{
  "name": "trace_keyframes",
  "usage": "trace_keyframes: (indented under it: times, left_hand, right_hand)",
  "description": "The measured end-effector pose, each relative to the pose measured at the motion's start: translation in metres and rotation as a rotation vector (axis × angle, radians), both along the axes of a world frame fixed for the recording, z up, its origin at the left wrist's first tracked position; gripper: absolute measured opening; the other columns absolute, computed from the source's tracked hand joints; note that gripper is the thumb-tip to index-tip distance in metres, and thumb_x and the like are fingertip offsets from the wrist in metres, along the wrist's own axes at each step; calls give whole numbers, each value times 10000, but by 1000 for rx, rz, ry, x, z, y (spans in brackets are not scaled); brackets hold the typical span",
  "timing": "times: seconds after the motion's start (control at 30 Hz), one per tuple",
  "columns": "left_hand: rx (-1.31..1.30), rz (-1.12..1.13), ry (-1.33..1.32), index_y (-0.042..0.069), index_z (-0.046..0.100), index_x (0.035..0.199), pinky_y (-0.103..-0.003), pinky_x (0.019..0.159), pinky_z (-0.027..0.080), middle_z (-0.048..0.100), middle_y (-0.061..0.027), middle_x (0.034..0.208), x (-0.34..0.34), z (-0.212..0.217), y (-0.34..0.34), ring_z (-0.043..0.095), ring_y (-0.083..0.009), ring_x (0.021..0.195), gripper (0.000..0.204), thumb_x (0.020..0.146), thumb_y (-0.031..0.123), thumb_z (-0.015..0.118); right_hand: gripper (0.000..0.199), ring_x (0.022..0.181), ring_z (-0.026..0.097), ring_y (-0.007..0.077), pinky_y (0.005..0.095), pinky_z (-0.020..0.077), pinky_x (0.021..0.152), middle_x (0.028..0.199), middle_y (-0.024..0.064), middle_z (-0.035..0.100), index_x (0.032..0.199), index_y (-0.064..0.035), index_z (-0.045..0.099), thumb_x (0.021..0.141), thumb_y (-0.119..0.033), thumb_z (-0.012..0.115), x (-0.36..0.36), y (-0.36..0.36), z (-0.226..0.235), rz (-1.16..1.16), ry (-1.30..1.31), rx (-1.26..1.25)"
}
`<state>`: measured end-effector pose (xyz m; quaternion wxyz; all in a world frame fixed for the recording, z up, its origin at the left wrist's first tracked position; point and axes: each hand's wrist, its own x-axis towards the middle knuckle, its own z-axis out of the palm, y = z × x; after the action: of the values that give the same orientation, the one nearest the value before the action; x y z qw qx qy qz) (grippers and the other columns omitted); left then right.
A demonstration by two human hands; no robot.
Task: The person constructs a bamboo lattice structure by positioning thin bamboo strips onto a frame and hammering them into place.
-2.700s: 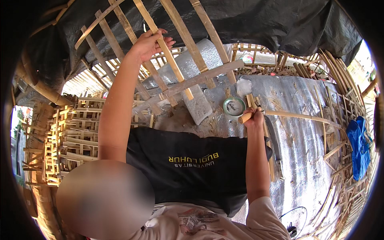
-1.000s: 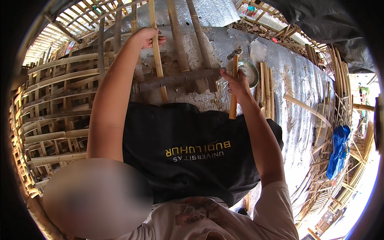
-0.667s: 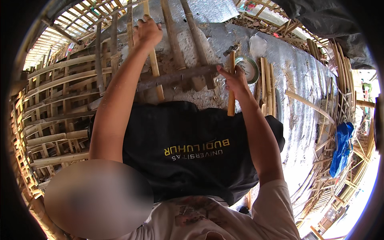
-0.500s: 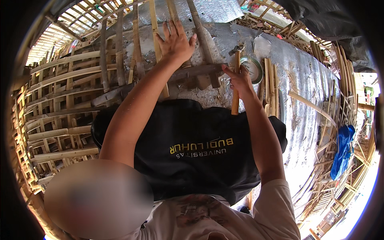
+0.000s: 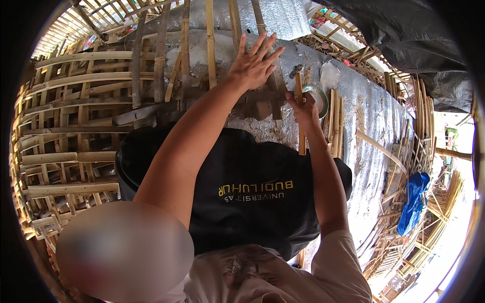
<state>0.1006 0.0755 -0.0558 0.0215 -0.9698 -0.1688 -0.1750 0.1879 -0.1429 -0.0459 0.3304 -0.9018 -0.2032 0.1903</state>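
Hammer (image 5: 299, 87) in right hand (image 5: 306, 110), left hand (image 5: 250, 69) over slats (image 5: 210, 48).

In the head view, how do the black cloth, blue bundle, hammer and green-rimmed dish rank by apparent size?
1. Black cloth
2. Blue bundle
3. Hammer and green-rimmed dish: unsure, since the right hand partly hides both.

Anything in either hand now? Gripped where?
Right hand: a hammer, held about midway along its handle. Left hand: nothing held, fingers spread over the slats.
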Motion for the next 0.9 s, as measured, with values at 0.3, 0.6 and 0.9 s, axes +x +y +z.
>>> trace_keyframes:
  times: [0.3, 0.6, 0.9]
  left_hand:
    - [-57, 96, 33, 244, 249, 1537, -624, 1158, 101, 204, -127, 1598, 16, -6, -15, 235, -318, 1461, 582, 1014, 499, 269]
    - [-43, 107, -98, 245, 386, 1482, -633, 1132, 173, 309, -121, 1560, 7, -12, -7, 316, -319, 1424, 534, 999, 471, 367]
    - [-56, 72, -222, 215, 529, 1384, -639, 1107, 223, 396, -128, 1507, 12, -15, -14, 378, -339, 1383, 483, 973, 457, 456]
  right_hand:
    - [482, 655, 643, 350, 428, 486, 615, 726, 205, 637, 894, 21, 596, 830, -436, 733, -1, -2, 11, 91, -206, -37]
    - [197, 640, 651, 385, 501, 504, 520, 736, 154, 640, 1058, -88, 487, 959, -236, 571, -50, -15, 134, 566, -644, -366]
    - [178, 638, 677, 306, 427, 545, 500, 743, 98, 608, 1036, -98, 493, 983, -266, 523, -66, -37, 109, 720, -706, -622]
